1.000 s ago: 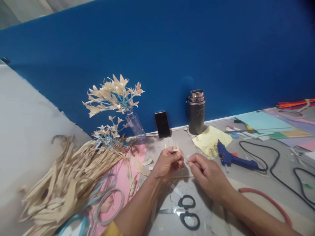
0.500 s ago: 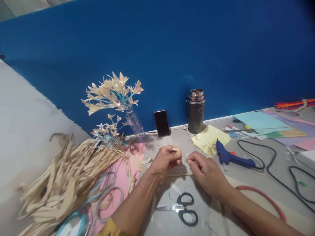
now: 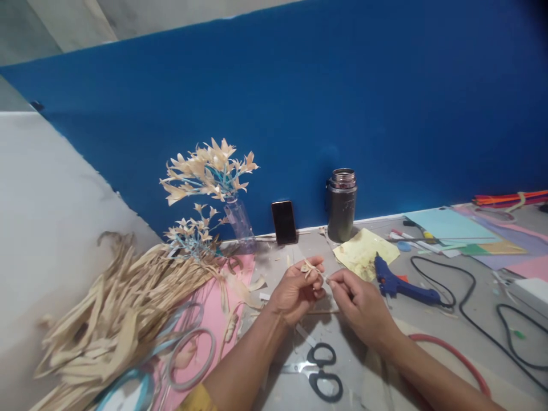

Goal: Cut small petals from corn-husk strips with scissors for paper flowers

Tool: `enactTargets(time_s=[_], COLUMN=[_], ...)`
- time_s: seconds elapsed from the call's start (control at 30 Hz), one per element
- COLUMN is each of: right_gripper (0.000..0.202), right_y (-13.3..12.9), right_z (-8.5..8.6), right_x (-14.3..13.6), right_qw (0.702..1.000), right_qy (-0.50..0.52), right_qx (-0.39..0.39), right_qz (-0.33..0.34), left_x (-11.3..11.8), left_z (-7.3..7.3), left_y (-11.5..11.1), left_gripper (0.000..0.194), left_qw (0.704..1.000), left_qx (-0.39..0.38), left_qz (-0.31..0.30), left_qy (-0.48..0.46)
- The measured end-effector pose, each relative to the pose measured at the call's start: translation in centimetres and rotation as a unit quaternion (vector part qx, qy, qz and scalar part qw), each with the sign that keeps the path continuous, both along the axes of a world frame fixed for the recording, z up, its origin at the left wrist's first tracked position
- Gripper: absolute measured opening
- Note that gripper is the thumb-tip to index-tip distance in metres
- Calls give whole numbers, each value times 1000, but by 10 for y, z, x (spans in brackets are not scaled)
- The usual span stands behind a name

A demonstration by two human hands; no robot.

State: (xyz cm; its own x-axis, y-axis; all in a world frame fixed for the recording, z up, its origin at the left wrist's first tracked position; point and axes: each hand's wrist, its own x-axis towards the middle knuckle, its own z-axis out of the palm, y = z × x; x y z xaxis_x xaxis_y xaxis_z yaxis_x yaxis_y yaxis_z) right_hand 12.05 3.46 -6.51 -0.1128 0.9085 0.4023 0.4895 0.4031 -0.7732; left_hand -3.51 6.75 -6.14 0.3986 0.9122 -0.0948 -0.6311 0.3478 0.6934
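Note:
Between the thumb and fingers of my left hand (image 3: 297, 291) is a small pale husk flower (image 3: 309, 268). My right hand (image 3: 357, 305), just to its right, pinches a thin piece close to the flower's base; that piece is too small to make out clearly. The fingertips of both hands are nearly touching. Below them, black-handled scissors (image 3: 323, 374) lie on the table with blades pointing left. A thin stick (image 3: 323, 312) lies behind my wrists.
Dried husks (image 3: 115, 319) and tape rolls (image 3: 192, 358) lie at left. Husk flowers (image 3: 209, 168) stand in a clear bottle (image 3: 240, 222). Further along are a phone (image 3: 283, 222), a flask (image 3: 341, 208), yellow paper (image 3: 363, 251), a blue glue gun (image 3: 405, 288) and its cable.
My left hand has turned a little, so the flower shows more openly above its fingers. My right hand stays close beside it. The view has tilted slightly upward.

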Motion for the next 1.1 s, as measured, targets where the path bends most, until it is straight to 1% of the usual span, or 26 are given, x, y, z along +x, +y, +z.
enactTargets(time_s=[0.13, 0.23, 0.3, 0.43, 0.6, 0.73, 0.87, 1.1], right_gripper=[21, 21, 20, 20, 19, 20, 20, 21], right_y=[-3, -3, -3, -2, -2, -2, -2, -2], right_z=[1, 0, 0, -1, -2, -1, -3, -11], right_x=[-1, -1, -1, -1, -1, -2, -2, 0], right_qw=[1000, 999, 999, 999, 998, 996, 997, 989], right_qy=[19, 41, 45, 22, 58, 78, 51, -64], right_qx=[1, -10, -11, 3, 5, 6, 29, 104], right_qz=[2, -1, -8, -26, -37, -36, -53, -82], left_x=[4, 11, 16, 19, 18, 21, 21, 19], left_z=[-3, -10, -13, -13, -9, -8, -7, -2], left_y=[-3, -4, -5, -6, -9, -11, -11, -11], left_gripper=[54, 46, 40, 37, 32, 35, 37, 39], left_qw=[1000, 1000, 999, 997, 1000, 999, 998, 996], left_qx=[4, -12, -6, 1, 0, -14, -27, -49], left_qz=[-10, 13, 38, 67, 29, 33, 50, 59], left_qy=[-9, 10, 19, 31, 9, 8, -12, -41])
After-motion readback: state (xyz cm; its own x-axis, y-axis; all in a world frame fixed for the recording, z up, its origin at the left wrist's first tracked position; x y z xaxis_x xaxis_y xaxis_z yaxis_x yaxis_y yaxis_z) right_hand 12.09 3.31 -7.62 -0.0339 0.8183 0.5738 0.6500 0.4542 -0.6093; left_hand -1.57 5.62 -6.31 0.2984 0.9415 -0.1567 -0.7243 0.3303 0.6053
